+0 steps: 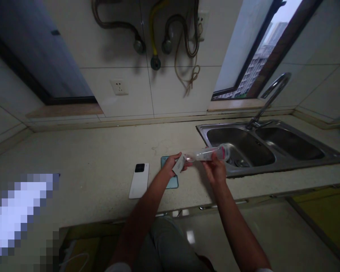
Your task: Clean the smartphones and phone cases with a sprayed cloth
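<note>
In the head view, my left hand [171, 164] is closed on a small pale grey packet [179, 164], above a light blue phone [173, 183] that lies on the counter. My right hand [217, 170] grips a clear plastic bottle [205, 154] near its wide end, where a pink part shows. The bottle is held almost level, its narrow end reaching the packet and the left fingers. Whether the two touch, I cannot tell. Left of the blue phone lies a white phone [139, 183] with a black camera block.
A steel double sink [212, 130] with a curved tap [272, 98] is set into the counter [102, 158] at the right. Hoses with valves [138, 46] hang on the tiled wall, near a socket [119, 87]. An open window [255, 64] is at the back right.
</note>
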The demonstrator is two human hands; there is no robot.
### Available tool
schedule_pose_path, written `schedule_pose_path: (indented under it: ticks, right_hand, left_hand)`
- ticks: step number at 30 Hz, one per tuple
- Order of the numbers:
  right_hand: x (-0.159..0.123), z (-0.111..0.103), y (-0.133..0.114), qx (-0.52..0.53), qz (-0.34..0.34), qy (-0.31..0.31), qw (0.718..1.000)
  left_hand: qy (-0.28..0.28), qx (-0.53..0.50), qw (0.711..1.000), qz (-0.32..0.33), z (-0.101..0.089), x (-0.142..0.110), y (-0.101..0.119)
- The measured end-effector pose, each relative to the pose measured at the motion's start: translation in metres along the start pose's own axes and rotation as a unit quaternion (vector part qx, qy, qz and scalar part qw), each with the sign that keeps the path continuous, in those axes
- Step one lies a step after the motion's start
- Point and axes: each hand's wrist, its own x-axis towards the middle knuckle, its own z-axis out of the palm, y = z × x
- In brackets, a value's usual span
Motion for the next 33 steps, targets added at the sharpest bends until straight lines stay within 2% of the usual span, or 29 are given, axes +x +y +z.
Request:
schedule_pose_path:
  ticks: [4, 10, 16, 20, 25, 28, 31, 33]
  right_hand:
    - [-0.006, -0.003, 0.009, -0.069, -0.048, 0.022, 0.996]
    - [-0.010, -0.004, 0.019, -0.127, -0.077, 0.014, 0.989]
    - [-0.025, -0.005, 0.011, -0.252, -0.093, -0.014, 0.963]
    - [-0.030, -0.004, 0.008, -0.285, -0.098, -0.017, 0.953]
    - [-0.004, -0.013, 0.000, -0.300, -0.072, -0.039, 0.950]
    - [0.020, -0.025, -0.012, -0.335, -0.045, -0.060, 0.939]
    - [0.036, -0.037, -0.021, -0.381, -0.057, -0.069, 0.920]
    - [0.042, -0.042, -0.023, -0.394, -0.069, -0.068, 0.914]
  left_hand:
    - [0.021, 0.011, 1.000, -0.014, 0.006, -0.001, -0.003]
    - [0.048, 0.011, 0.995, 0.085, 0.014, -0.003, -0.008]
    - [0.036, 0.038, 0.992, 0.112, 0.012, -0.002, -0.015]
    - [0.040, 0.044, 0.991, 0.122, 0.008, 0.004, -0.020]
    - [0.035, 0.029, 0.995, 0.088, 0.006, 0.012, -0.019]
    - [0.048, 0.009, 0.994, 0.096, 0.003, 0.013, -0.011]
    - [0.068, -0.010, 0.991, 0.114, -0.002, 0.010, -0.001]
    - [0.057, -0.021, 0.992, 0.112, -0.004, 0.007, 0.005]
